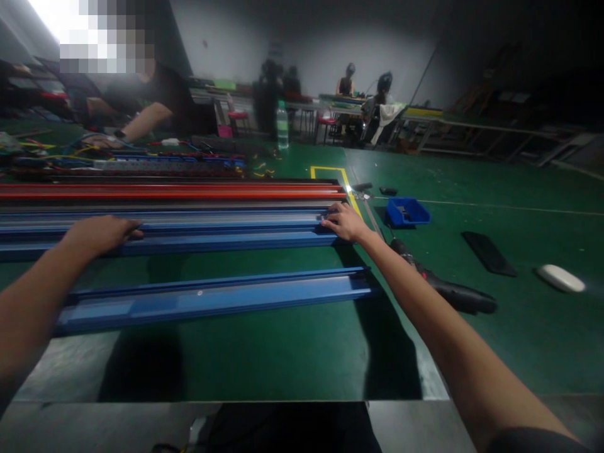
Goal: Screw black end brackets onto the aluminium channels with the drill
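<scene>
Long blue metal channels (245,241) lie side by side across the table, against red-and-black ones. My left hand (101,238) is closed over the near blue channel, its fingertips at the channel's upper edge. At the right ends of the blue channels, my right hand (346,221) has its fingers pinched together over the groove. A small pale spot shows at its fingertips, too small to name. Closer to me, a separate blue channel (221,297) lies slightly slanted, with a small round mark on it.
Right of the channels are a blue parts bin (408,212), a power screwdriver (453,294), a black flat object (489,253) and a white rounded object (560,278). A bottle (282,128) stands behind. Across the table, a co-worker's arm (146,121) reaches among wires.
</scene>
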Tool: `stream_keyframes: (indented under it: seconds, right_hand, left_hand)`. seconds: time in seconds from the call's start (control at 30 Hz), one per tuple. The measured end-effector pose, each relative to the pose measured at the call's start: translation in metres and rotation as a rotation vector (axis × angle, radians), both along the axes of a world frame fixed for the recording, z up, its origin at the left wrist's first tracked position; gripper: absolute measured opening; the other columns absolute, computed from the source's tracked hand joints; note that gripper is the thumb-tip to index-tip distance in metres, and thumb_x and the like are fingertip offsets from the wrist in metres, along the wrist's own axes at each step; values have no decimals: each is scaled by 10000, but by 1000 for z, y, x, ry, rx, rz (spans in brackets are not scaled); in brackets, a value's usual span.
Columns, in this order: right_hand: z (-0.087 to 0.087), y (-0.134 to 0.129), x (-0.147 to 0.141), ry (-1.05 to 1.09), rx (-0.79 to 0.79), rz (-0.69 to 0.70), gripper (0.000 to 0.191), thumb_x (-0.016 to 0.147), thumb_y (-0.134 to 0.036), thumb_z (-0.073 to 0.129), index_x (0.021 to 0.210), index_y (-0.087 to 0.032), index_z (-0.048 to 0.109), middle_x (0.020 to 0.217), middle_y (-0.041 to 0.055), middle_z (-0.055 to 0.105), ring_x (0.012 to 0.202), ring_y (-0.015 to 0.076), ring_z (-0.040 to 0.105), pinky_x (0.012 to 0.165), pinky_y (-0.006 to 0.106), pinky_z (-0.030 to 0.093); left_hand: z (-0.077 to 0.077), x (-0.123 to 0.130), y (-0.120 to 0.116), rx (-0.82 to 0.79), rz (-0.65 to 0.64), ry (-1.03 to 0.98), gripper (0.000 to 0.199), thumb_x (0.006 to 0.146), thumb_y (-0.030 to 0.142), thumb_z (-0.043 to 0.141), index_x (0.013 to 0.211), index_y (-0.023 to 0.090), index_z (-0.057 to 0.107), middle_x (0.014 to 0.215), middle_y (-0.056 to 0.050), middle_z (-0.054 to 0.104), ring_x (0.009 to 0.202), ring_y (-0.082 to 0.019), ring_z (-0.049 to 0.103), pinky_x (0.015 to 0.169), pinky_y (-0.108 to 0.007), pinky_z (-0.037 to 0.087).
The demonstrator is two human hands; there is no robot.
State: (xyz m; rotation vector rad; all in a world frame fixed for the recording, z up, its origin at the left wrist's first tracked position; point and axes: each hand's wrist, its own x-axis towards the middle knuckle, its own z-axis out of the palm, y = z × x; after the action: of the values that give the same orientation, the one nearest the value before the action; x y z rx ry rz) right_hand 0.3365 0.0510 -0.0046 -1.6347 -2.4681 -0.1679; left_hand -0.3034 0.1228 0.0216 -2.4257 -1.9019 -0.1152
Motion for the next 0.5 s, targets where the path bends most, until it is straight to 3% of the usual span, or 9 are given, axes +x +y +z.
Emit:
stream_keyframes:
  seconds: [0.07, 0.13, 0.17, 0.23, 0.33, 0.43, 0.5]
  right_hand:
    - [0, -1, 0, -6, -7, 0, 548, 1099, -560, 434, 1199, -192, 827, 1405, 159, 599, 1250, 333, 540, 1117, 461, 404]
    - [-1, -2, -1, 16, -5, 8, 563, 1097, -568, 422, 1184, -177, 818, 1407, 162, 602, 1253, 338, 543, 1123, 468, 401]
    - [-1, -2, -1, 46, 0, 9, 566, 1097, -568, 415, 1188, -165, 803, 1393, 165, 614, 1248, 339, 550, 1126, 471, 400]
    - [-3, -1, -1, 120, 17, -8, 577, 1105, -553, 372, 1252, -131, 738, 1348, 181, 645, 1225, 343, 576, 1115, 475, 412]
    - [-7, 2, 0, 198, 48, -63, 624, 1124, -518, 252, 1415, -65, 567, 1356, 227, 648, 1241, 350, 592, 1088, 472, 436]
    - [-9, 3, 1, 232, 68, -91, 657, 1126, -511, 175, 1501, -40, 439, 1431, 257, 611, 1289, 342, 590, 1089, 459, 441]
    - [-9, 3, 2, 251, 77, -103, 669, 1123, -516, 156, 1514, -36, 411, 1429, 264, 615, 1281, 339, 604, 1085, 454, 445]
  left_hand:
    - [6, 19, -4, -123, 67, 227, 384, 902, 295, 611, 1129, 31, 772, 812, -159, 796, 649, -178, 608, 823, -341, 530]
    - [10, 53, -21, -24, 17, 321, 467, 948, 225, 499, 1334, 50, 693, 1134, -217, 786, 847, -246, 700, 876, -436, 547]
    - [10, 74, -35, 82, -113, 300, 515, 991, 243, 434, 1432, 55, 622, 1276, -234, 738, 982, -286, 713, 913, -473, 547]
    - [3, 121, -73, 214, -311, 165, 577, 1075, 419, 326, 1431, 85, 634, 1330, -233, 712, 1139, -336, 697, 971, -514, 542]
    - [-18, 185, -136, 168, -512, -40, 672, 1066, 607, 319, 1407, 143, 665, 1350, -169, 722, 1216, -313, 687, 1064, -480, 526]
    - [-40, 223, -183, 82, -619, -80, 699, 1036, 652, 395, 1517, 176, 571, 1447, -150, 670, 1286, -311, 661, 1090, -465, 520]
    - [-49, 234, -198, 93, -628, -72, 828, 974, 738, 460, 1529, 131, 550, 1421, -199, 674, 1242, -353, 677, 1039, -492, 544]
